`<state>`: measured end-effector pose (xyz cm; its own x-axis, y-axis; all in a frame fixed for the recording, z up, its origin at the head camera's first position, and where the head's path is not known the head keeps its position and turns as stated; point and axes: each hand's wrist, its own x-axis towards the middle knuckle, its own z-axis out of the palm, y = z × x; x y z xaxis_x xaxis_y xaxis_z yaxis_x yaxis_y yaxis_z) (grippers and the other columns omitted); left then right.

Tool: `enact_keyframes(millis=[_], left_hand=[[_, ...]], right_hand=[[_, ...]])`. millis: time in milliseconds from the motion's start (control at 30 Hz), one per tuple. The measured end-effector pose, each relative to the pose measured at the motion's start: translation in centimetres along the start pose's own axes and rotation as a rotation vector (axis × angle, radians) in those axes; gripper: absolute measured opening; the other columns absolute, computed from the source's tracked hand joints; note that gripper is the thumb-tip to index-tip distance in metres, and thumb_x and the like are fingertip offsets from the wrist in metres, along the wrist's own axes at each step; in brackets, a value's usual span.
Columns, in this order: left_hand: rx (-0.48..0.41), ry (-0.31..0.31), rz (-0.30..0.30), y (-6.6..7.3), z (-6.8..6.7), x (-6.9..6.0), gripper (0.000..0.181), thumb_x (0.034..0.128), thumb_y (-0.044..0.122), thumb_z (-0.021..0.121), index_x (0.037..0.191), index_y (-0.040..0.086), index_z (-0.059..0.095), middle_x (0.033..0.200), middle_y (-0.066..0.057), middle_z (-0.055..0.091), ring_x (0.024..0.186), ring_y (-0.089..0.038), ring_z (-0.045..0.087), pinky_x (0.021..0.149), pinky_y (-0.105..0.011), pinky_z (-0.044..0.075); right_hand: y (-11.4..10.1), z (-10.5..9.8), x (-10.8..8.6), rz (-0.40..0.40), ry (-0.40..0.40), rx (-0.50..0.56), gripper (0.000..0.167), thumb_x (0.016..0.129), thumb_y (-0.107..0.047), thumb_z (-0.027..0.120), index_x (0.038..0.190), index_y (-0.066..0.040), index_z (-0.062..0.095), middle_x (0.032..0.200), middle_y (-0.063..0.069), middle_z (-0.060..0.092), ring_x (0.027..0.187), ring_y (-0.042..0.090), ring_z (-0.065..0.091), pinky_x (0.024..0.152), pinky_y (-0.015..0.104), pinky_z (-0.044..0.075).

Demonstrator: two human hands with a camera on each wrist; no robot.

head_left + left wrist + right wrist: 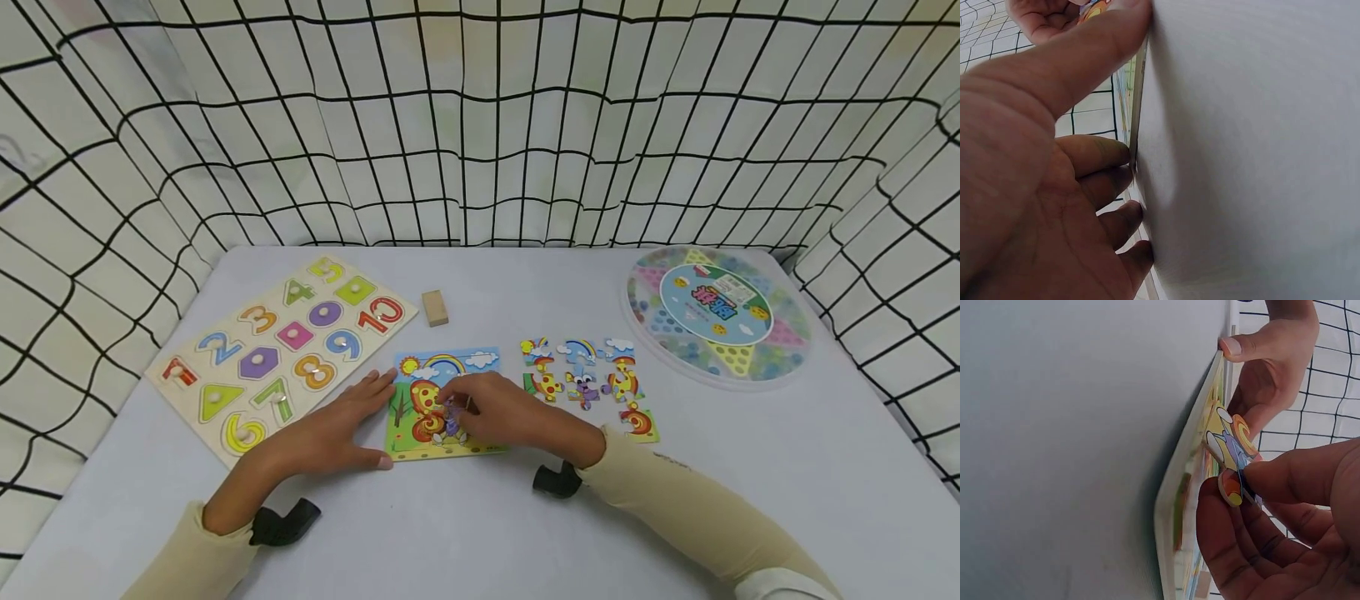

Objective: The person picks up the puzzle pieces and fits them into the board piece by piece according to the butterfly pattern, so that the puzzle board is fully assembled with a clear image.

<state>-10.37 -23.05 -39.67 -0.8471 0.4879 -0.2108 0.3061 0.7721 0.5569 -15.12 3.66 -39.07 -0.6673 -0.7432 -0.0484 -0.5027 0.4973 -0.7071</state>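
A jigsaw board [408, 450] with a cartoon snail, sun and rainbow lies at the middle of the table. My left hand [330, 433] rests along its left side, thumb at the near corner and fingers stretched toward the far corner; in the left wrist view the fingertips [1129, 215] touch down by the board's edge. Between thumb and fingers my right hand [495, 408] pinches a jigsaw piece [1230, 444], tilted over the board, its printed face purple, yellow and orange. Part of the board is hidden beneath that hand. Several loose jigsaw pieces [581, 387] lie in rows to the right.
On the left lies a wooden number-and-shape peg board [300, 367]. A small wooden block [434, 308] sits behind the jigsaw board. A round board-game case [720, 321] is at the back right. Black netting [495, 158] over white walls encloses the table.
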Motion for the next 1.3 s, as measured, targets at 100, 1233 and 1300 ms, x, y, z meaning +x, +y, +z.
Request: enact_keyframes(millis=[100,1233,1300], left_hand=[[0.000,-0.002,0.000,0.00,-0.03,0.01,0.099,0.0794,0.049,0.076,0.154,0.007,0.026,0.162,-0.006,0.013,0.147,-0.033,0.004,0.113,-0.058,0.015],[0.005,0.004,-0.007,0.31,-0.09,0.01,0.099,0.0786,0.047,0.078,0.154,0.007,0.028,0.161,-0.007,0.016,0.147,-0.033,0.005,0.113,-0.058,0.017],[0.005,0.004,-0.010,0.37,-0.12,-0.02,0.098,0.0786,0.046,0.078,0.154,0.007,0.028,0.161,-0.007,0.016,0.147,-0.034,0.005,0.113,-0.058,0.017]], right_hand=[[-0.10,0.20,0.10,0.000,-0.005,-0.017,0.024,0.094,-0.004,0.061,0.117,-0.007,0.067,0.088,-0.005,0.062,0.071,0.008,0.053,0.063,0.020,0.047],[-0.49,0.77,0.88,0.048,-0.077,-0.176,0.024,0.090,-0.009,0.069,0.113,-0.010,0.073,0.095,-0.005,0.057,0.086,0.006,0.051,0.069,0.017,0.046],[-0.53,0.79,0.93,0.053,-0.080,-0.184,0.024,0.090,-0.009,0.069,0.113,-0.010,0.073,0.096,-0.005,0.057,0.087,0.006,0.051,0.070,0.017,0.046]])
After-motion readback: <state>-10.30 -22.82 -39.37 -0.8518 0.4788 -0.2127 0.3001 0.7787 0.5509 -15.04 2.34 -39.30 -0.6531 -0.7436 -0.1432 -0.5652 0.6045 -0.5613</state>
